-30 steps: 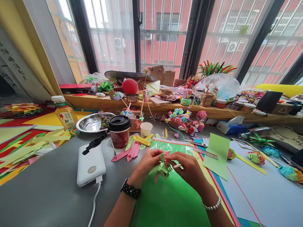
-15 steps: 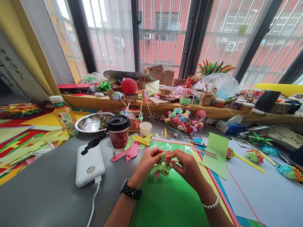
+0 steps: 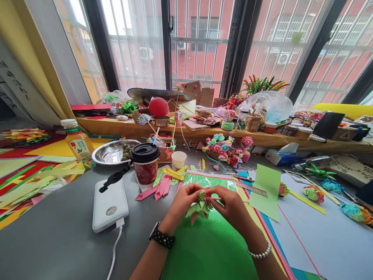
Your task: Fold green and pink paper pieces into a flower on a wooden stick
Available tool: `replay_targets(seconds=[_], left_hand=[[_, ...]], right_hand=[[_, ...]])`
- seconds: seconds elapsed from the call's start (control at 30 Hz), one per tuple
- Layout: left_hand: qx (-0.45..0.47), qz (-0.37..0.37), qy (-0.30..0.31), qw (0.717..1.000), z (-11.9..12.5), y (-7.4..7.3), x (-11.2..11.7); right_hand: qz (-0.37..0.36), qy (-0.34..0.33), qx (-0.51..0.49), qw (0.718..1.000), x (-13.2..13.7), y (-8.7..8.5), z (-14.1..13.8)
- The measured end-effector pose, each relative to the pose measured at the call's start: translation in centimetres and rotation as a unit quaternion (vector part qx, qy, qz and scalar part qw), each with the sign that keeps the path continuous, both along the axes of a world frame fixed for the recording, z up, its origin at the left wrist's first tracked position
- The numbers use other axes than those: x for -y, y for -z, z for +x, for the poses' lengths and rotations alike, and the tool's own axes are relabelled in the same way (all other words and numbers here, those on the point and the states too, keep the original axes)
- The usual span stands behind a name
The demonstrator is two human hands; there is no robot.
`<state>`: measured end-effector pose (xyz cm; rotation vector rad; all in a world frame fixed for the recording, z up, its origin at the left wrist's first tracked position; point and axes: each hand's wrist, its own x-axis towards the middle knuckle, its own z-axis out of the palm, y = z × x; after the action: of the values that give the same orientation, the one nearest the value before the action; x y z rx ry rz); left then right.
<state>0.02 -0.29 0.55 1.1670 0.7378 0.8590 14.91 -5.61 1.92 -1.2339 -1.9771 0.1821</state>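
Both my hands meet over a green sheet (image 3: 210,249) near the table's front edge. My left hand (image 3: 182,204) grips a folded paper piece of green and pink points (image 3: 198,207) from the left. My right hand (image 3: 233,208) pinches the same piece at its top, and a thin wooden stick (image 3: 216,198) pokes out between its fingers. A black watch sits on my left wrist, a bead bracelet on my right.
A white power bank (image 3: 110,204) with a cable lies left of my hands. Behind are a lidded paper cup (image 3: 145,163), pink and yellow paper strips (image 3: 163,184), a metal bowl (image 3: 112,151), a juice bottle (image 3: 77,144), paper flowers (image 3: 225,147) and a light green card (image 3: 266,190).
My hands have shifted slightly and turned the folded paper piece a little. The stick now points more to the left, close to the piece's top.
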Motion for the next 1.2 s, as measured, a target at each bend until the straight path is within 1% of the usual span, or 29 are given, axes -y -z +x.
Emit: replay_targets(seconds=[0.17, 0.37, 0.5, 0.7, 0.93, 1.13, 1.2], left_hand=[[-0.003, 0.012, -0.014, 1.0, 0.2, 0.4, -0.2], [-0.007, 0.017, -0.024, 1.0, 0.2, 0.6, -0.3], [-0.01, 0.02, -0.028, 0.999, 0.1, 0.3, -0.1], [-0.018, 0.015, -0.032, 0.999, 0.0, -0.2, 0.1], [-0.009, 0.002, -0.042, 0.999, 0.1, -0.2, 0.1], [-0.02, 0.008, -0.049, 0.999, -0.1, -0.4, 0.0], [-0.015, 0.002, -0.041, 0.999, -0.1, -0.3, 0.0]], right_hand=[[0.003, 0.012, -0.002, 1.0, -0.2, 0.2, -0.1], [0.009, 0.029, 0.017, 0.999, 0.0, 0.0, -0.3], [0.016, 0.026, 0.028, 0.999, -0.1, 0.0, -0.4], [0.005, 0.014, 0.015, 1.0, -0.1, 0.1, -0.2], [0.041, 0.023, 0.022, 0.999, -0.1, 0.1, -0.3], [0.125, -0.007, 0.063, 0.99, -0.3, 0.5, -0.3], [0.125, -0.01, 0.065, 0.99, -0.3, 0.5, -0.2]])
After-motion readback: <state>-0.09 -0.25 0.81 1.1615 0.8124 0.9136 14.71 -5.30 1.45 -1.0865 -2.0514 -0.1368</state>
